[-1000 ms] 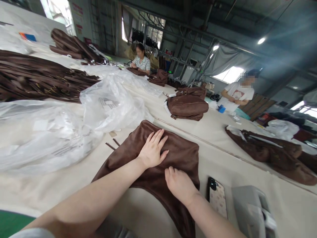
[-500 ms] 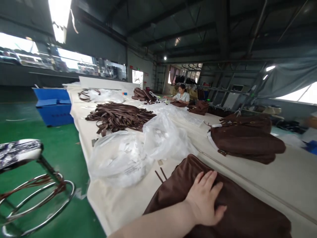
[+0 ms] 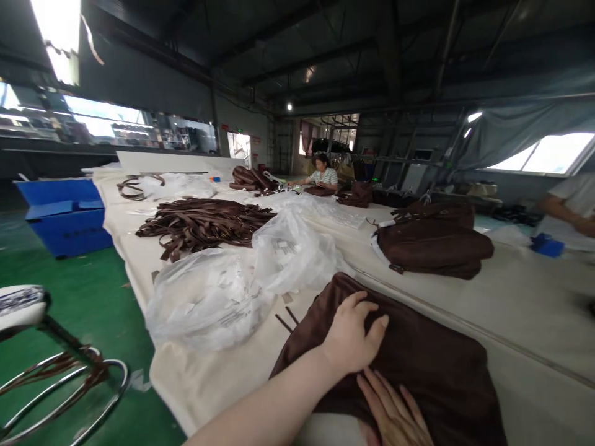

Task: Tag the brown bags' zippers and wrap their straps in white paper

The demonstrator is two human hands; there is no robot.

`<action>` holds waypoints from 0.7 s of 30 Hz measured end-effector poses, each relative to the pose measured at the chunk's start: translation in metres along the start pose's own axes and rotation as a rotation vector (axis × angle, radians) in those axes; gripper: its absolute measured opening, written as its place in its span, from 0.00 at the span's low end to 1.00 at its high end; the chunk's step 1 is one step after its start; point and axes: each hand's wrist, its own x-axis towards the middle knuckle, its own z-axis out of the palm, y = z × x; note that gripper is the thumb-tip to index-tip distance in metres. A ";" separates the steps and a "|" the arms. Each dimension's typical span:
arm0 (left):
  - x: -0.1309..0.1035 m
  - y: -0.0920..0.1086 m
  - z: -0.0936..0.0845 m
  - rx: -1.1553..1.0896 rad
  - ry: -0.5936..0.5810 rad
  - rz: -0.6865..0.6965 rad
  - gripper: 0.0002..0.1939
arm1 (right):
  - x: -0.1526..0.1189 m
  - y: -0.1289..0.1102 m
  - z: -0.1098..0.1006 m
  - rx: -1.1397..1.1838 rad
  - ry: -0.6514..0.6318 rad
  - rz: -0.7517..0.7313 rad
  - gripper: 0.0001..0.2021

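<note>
Now, lower right on the table, a brown leather piece slants down rightward lengthwise, under the left hand, loosely spread, and right hand, flatter, nearer the frame's bottom.

Dark brown bag — flat, softly creased

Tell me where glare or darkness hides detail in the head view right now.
Head view: the upper-left lamp and right-hand window are blown out white; the ceiling sinks into near-black; the brown bag reads dark, its creases faint.
</note>
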 end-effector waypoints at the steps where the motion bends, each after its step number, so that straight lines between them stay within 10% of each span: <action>1: 0.001 0.006 -0.010 -0.021 -0.002 -0.004 0.19 | 0.006 0.008 -0.005 0.020 -0.041 0.053 0.25; 5: -0.004 0.005 -0.059 0.040 -0.064 0.094 0.19 | 0.026 0.033 -0.027 0.129 -0.218 0.288 0.26; 11: -0.033 -0.069 -0.109 0.203 -0.091 -0.225 0.23 | 0.023 0.048 -0.053 0.296 -0.358 0.238 0.33; 15: -0.064 -0.100 -0.103 0.043 -0.202 -0.435 0.24 | 0.014 0.065 -0.060 0.220 -0.365 0.256 0.36; 21: -0.078 -0.104 -0.071 -0.030 -0.207 -0.323 0.19 | -0.012 0.104 -0.020 0.005 -0.279 0.299 0.32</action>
